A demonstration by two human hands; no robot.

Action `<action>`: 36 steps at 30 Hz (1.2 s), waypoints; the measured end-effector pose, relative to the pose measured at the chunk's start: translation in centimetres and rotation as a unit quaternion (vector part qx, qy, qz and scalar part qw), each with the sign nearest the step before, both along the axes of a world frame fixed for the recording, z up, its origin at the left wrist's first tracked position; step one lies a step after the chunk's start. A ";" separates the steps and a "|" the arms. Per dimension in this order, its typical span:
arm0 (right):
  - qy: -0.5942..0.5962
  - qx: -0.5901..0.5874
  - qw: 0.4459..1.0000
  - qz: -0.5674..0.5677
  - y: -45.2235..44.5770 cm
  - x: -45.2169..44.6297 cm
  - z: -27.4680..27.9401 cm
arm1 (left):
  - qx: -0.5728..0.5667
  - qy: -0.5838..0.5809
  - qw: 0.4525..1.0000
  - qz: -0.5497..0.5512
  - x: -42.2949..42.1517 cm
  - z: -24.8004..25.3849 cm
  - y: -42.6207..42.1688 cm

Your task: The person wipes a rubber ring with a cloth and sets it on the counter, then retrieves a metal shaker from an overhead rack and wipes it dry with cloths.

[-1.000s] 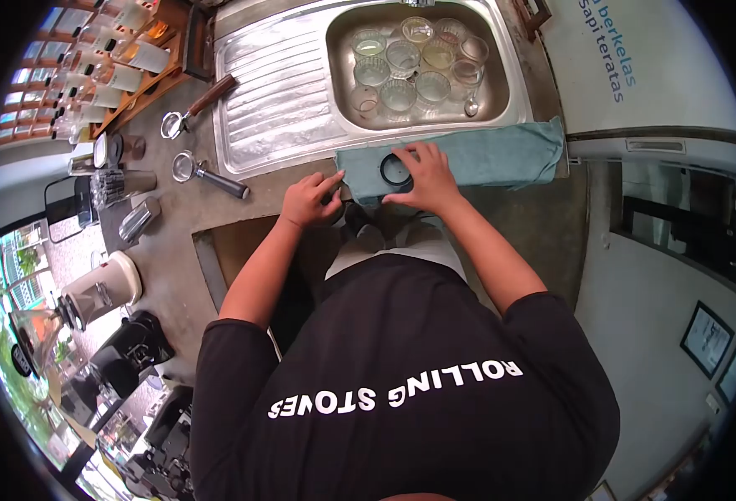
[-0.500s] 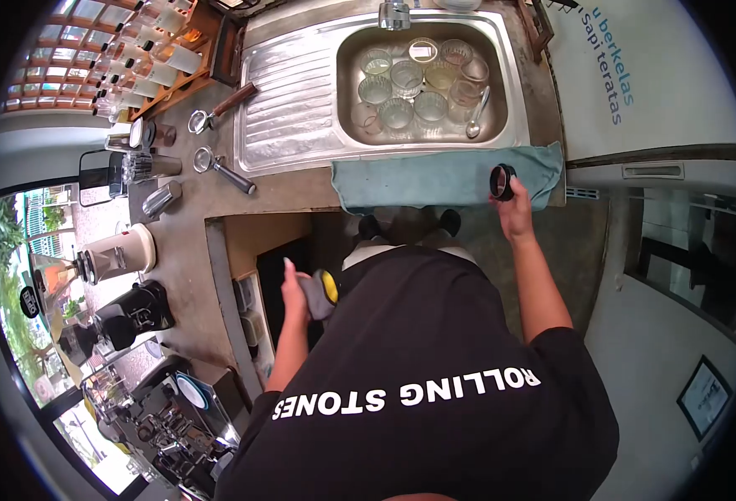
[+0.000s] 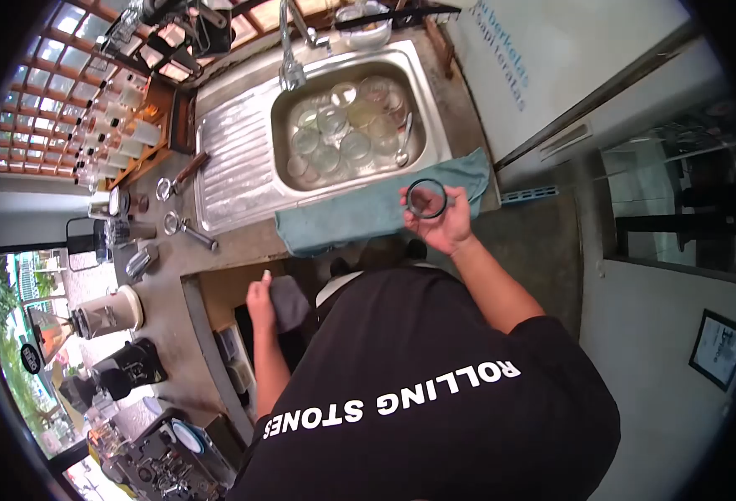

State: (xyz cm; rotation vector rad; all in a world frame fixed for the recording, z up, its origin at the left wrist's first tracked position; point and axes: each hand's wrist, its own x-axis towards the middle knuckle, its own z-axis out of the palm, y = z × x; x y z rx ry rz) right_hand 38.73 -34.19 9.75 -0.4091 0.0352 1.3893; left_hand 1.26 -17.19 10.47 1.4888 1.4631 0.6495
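Observation:
My right hand (image 3: 447, 232) grips a black dosing ring (image 3: 444, 204) by its rim. The ring faces me and shows the palm through its opening. Just behind it lies a teal towel (image 3: 360, 220) along the sink's front edge. Lower on the left, my left hand (image 3: 260, 307) is closed on a grey cloth (image 3: 289, 302) that hangs beside the black shirt, over the open space under the counter.
The steel sink (image 3: 435, 138) holds several glasses (image 3: 332, 123) and a spoon (image 3: 403, 154), with a faucet (image 3: 291, 75) above. Two portafilters (image 3: 197, 236) lie left of the drainboard (image 3: 230, 171). Grinders (image 3: 118, 367) and an espresso machine (image 3: 163, 459) stand on the left counter.
The view has turned and shifted. My right hand has brought the ring inward and turned its opening toward me. The cloth in my left hand now shows only its grey side.

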 end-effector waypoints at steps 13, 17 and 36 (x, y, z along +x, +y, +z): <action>-0.179 0.021 0.981 0.071 -2.0 -0.9 0.5 | 0.295 -0.177 0.889 -0.302 25.7 8.9 -7.6; -0.241 -0.108 0.964 -0.036 -3.1 0.7 2.3 | 0.220 -0.224 0.819 -0.480 27.3 10.8 -8.6; -0.532 0.033 0.845 0.043 2.6 0.1 6.6 | 0.111 -0.368 0.886 -0.261 26.7 8.6 -5.4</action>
